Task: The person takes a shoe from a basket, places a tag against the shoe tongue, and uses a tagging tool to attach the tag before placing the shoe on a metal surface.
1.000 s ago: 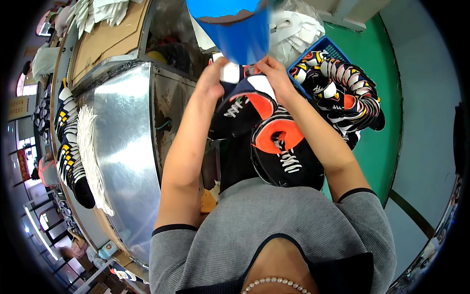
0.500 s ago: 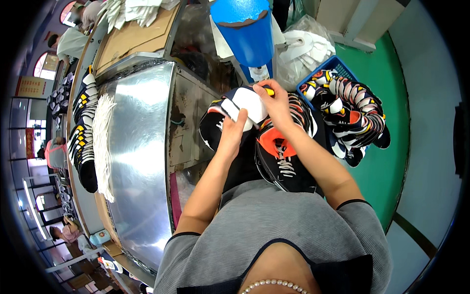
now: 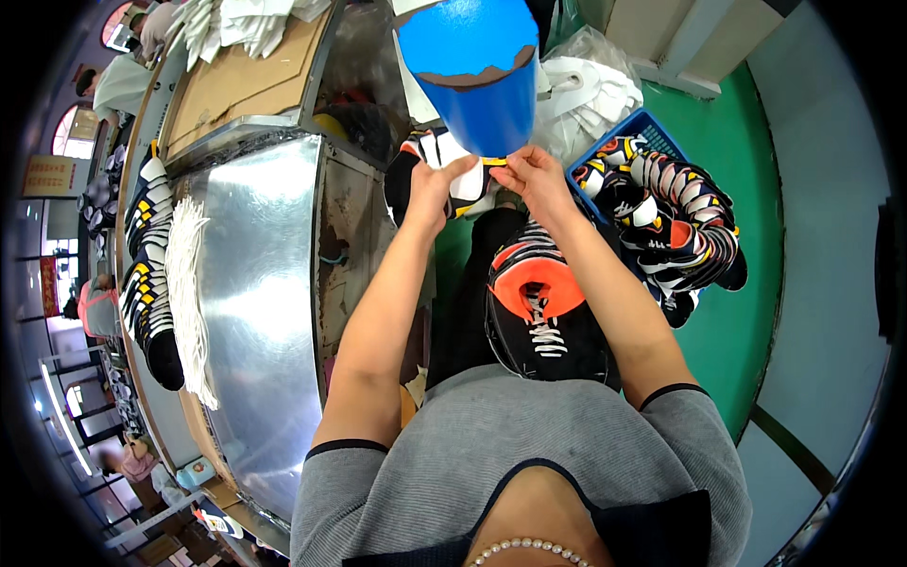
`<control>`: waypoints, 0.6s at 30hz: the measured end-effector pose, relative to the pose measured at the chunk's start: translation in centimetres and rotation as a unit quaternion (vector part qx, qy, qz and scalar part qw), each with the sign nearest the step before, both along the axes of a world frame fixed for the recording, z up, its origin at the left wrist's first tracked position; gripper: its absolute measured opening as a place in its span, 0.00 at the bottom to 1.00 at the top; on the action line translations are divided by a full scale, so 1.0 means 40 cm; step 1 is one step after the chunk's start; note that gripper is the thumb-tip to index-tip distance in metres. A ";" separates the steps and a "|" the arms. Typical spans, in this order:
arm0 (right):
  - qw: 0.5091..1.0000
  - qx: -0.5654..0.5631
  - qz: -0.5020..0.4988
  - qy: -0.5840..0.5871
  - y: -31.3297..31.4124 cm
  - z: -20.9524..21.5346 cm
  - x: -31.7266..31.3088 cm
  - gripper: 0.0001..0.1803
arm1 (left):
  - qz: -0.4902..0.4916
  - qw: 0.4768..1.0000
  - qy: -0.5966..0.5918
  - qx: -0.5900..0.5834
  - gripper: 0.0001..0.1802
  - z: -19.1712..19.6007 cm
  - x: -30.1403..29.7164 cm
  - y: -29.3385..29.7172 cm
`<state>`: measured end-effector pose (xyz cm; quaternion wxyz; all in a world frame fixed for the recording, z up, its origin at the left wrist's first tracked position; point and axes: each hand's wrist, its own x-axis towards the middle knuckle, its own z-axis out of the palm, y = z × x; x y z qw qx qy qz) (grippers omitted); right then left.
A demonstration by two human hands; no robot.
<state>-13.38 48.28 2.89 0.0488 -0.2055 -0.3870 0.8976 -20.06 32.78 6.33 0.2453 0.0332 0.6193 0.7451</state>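
Observation:
A white, black and yellow shoe upper (image 3: pixel 467 185) is held out in front of me, right by the lower end of a blue cylindrical machine head (image 3: pixel 491 113), which hides part of it. My left hand (image 3: pixel 433 197) grips the upper's near side, thumb laid across its white panel. With closed fingertips my right hand (image 3: pixel 539 184) pinches the yellow tab end. On my lap, below my right forearm, rests a stack of black uppers (image 3: pixel 540 293) with orange linings and white laces.
At right a blue basket (image 3: pixel 605 144) and curved rows of uppers (image 3: pixel 685 203) stand on the green floor. Beside me at left is a shiny metal tabletop (image 3: pixel 255 283) with white laces (image 3: pixel 189 293) and more uppers (image 3: pixel 151 274). A plastic bag (image 3: pixel 590 94) holds white pieces.
Both hands have moved forward with the shoe upper, from above my lap to the blue machine head. The lap stack shows more fully.

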 end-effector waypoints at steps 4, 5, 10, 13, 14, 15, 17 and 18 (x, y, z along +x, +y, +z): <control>0.998 -0.023 0.029 -0.045 0.012 -0.016 -0.046 0.09 | -0.019 0.963 -0.264 0.055 0.16 -0.004 -0.070 0.005; 0.997 -0.005 0.046 -0.064 0.019 -0.011 -0.055 0.10 | 0.011 0.958 -0.280 0.053 0.17 0.012 -0.067 0.004; 0.823 0.518 0.233 -0.027 0.065 0.083 0.123 0.27 | 0.117 0.919 -0.290 0.240 0.24 0.053 0.034 -0.136; 0.622 0.713 0.317 0.070 0.104 -0.003 0.287 0.35 | 0.092 0.988 -0.091 0.089 0.25 0.321 0.225 -0.164; 0.596 0.732 0.328 0.046 0.081 0.019 0.317 0.33 | 0.104 0.990 -0.015 0.093 0.26 0.389 0.272 -0.190; 0.587 0.742 0.322 0.022 0.077 0.006 0.321 0.32 | 0.099 0.988 0.066 0.096 0.27 0.446 0.304 -0.218; 0.569 0.765 0.304 -0.001 0.070 -0.028 0.322 0.27 | 0.163 0.965 0.195 0.071 0.28 0.497 0.314 -0.295; 0.603 0.748 0.274 0.037 0.067 -0.031 0.323 0.27 | 0.234 0.940 0.243 0.040 0.28 0.505 0.296 -0.339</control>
